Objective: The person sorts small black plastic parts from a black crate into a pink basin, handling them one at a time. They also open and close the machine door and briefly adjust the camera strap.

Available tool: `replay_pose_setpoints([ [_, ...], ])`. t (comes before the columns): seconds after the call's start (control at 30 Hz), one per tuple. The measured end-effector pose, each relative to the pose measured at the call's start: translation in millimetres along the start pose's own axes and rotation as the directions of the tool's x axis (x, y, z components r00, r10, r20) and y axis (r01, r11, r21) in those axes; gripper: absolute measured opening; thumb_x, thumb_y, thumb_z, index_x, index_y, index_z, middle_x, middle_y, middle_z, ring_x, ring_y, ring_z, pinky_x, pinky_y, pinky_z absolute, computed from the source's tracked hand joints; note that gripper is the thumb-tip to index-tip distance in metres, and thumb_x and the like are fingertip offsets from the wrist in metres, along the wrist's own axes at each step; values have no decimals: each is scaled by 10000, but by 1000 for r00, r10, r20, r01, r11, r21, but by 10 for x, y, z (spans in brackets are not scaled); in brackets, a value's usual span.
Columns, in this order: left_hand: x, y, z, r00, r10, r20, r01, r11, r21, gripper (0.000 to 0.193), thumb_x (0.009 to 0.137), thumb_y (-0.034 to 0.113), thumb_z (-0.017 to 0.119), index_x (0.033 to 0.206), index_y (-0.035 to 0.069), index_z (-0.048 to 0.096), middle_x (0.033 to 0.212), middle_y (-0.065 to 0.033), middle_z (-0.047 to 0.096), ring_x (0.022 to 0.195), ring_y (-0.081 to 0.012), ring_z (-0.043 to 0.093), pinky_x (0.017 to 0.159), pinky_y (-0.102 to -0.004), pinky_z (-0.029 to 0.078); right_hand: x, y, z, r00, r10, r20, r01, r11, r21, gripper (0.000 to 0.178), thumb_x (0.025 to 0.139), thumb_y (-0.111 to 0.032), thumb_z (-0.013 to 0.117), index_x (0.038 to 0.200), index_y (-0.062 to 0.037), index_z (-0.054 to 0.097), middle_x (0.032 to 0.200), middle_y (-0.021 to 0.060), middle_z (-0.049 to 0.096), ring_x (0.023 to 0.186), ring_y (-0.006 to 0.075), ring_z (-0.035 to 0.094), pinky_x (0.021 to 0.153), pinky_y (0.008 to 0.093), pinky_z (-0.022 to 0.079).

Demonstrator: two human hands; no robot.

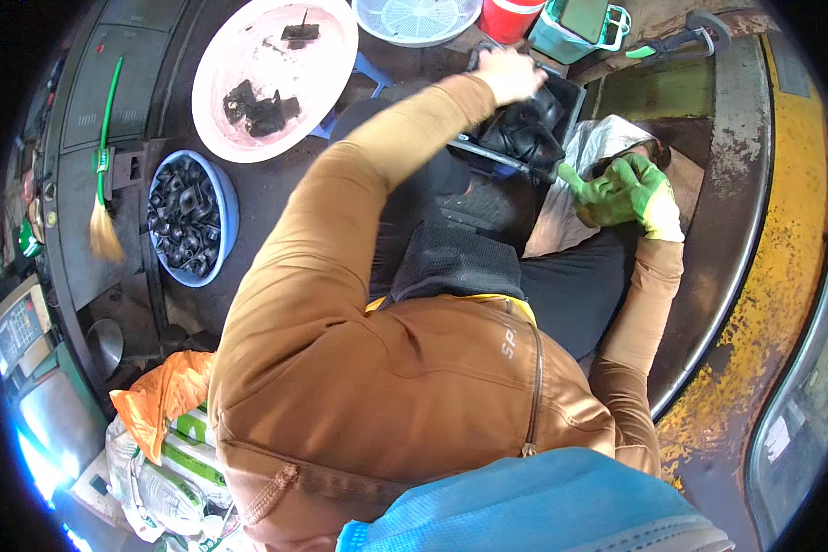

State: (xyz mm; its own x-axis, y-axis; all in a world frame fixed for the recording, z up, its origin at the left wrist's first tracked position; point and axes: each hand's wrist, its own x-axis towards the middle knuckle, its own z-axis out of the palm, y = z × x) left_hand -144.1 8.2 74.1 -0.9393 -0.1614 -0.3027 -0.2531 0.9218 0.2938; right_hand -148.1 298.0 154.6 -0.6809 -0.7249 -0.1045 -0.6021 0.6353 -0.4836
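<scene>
- The left hand [511, 74], bare, reached forward and rested on the far rim of the black bin [561, 103]; its fingers curled over the edge, grasping the bin.
- The right hand [627, 190], in a green glove, sat just beside the bin's near corner, on the white cloth [591, 147]. Its fingers were bent, but whether they pinched a part could not be told.
- The bin stood ahead of the person, between both hands, and held dark moulded parts [524, 133].
- 1 blue bowl [225, 207] of black parts stood well to the left; 1 pink basin [239, 55] with a few dark pieces stood beyond it. A green-handled brush [104, 175] lay near the bowl.
- Risk, judged: the bin appeared tilted and held at 1 rim only. A slip of the left hand could tip it and spill parts onto the floor.
- Risk, judged: the bare hand gripped a hard edge without a glove; a sharp edge or burr could cut it.
- Risk, judged: the cloth lay loose under the right hand and could slide under load.
</scene>
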Motion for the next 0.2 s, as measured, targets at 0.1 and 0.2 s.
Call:
replay_pose_setpoints([
  [0.1, -20, 244, 236, 990, 3, 139, 5, 998, -56, 589, 849, 648, 388, 1280, 271, 524, 1331, -171, 432, 1207, -393, 393, 962, -498, 349, 13, 55, 20, 973, 228, 34, -231, 957, 175, 153, 884, -177, 574, 881, -40, 641, 792, 10, 625, 743, 111, 561, 685, 246, 442],
  [0.2, -1, 179, 282, 976, 74, 205, -47, 990, -133, 624, 837, 658, 409, 1344, 297, 447, 1427, -190, 310, 1266, -425, 316, 1009, -522, 314, 28, 41, -53, 994, 30, 107, -24, 998, -63, 158, 899, -169, 548, 982, -56, 619, 887, 14, 627, 798, 102, 563, 720, 237, 438],
])
